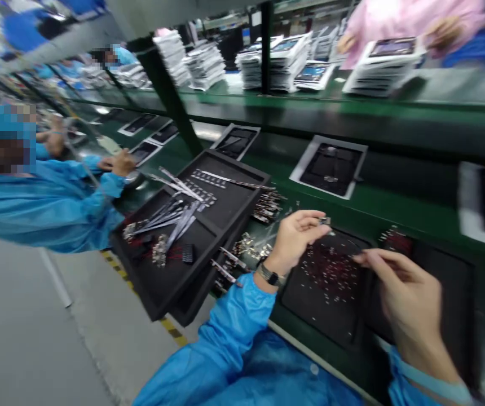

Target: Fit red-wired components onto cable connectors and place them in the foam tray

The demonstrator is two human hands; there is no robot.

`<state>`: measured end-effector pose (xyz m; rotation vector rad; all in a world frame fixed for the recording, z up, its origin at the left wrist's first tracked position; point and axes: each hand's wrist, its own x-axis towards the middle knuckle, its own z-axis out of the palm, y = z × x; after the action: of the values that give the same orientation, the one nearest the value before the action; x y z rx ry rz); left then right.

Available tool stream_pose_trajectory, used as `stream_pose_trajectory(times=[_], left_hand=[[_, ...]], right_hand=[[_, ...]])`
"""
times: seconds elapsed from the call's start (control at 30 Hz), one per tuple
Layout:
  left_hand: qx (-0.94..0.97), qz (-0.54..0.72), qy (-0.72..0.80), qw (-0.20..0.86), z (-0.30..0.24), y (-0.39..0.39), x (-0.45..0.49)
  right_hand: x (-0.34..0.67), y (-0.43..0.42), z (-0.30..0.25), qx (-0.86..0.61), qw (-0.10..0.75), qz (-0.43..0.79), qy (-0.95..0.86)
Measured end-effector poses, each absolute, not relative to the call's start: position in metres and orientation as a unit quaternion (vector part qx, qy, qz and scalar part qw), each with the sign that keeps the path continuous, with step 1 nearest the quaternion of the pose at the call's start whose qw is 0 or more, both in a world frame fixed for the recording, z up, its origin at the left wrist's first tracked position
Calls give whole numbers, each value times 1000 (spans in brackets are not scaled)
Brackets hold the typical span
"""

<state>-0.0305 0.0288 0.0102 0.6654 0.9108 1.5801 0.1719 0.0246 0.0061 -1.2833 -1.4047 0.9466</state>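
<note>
My left hand pinches a small silvery electronic part between thumb and fingers, above the back edge of a dark tray. In that tray lies a loose spread of thin red wires with tiny light ends. To the right, my right hand has its thumb and forefinger pressed together over the tray's right side. What those fingertips hold is too small and blurred to make out. Beside my left wrist sit many small metallic parts.
At left, a black divided tray holds strips and wired parts, stacked on another tray. Behind, white-framed panels lie on the green line. Stacks of white-edged panels stand on the upper shelf. A blue-sleeved co-worker works at left.
</note>
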Motion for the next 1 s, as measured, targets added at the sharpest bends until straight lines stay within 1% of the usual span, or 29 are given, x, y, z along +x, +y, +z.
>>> stream_pose_trajectory(times=[0.1, 0.23, 0.33, 0.5, 0.67, 0.87, 1.0], left_hand=[[354, 638, 426, 536, 9, 21, -31], [506, 562, 467, 458, 10, 14, -33], [543, 540, 441, 468, 13, 10, -33], [638, 466, 409, 458, 19, 8, -32], [637, 422, 426, 484, 18, 8, -29], [674, 377, 434, 464, 20, 8, -27], [672, 375, 436, 467, 22, 9, -28]], right_hand=[[181, 24, 7, -491, 458, 460, -580], [183, 20, 17, -451, 386, 501, -629], [182, 19, 24, -428, 346, 522, -651], [187, 18, 24, -413, 317, 522, -675], [194, 19, 24, -422, 278, 495, -707], [198, 20, 23, -415, 236, 525, -705], [199, 21, 23, -413, 222, 535, -702]])
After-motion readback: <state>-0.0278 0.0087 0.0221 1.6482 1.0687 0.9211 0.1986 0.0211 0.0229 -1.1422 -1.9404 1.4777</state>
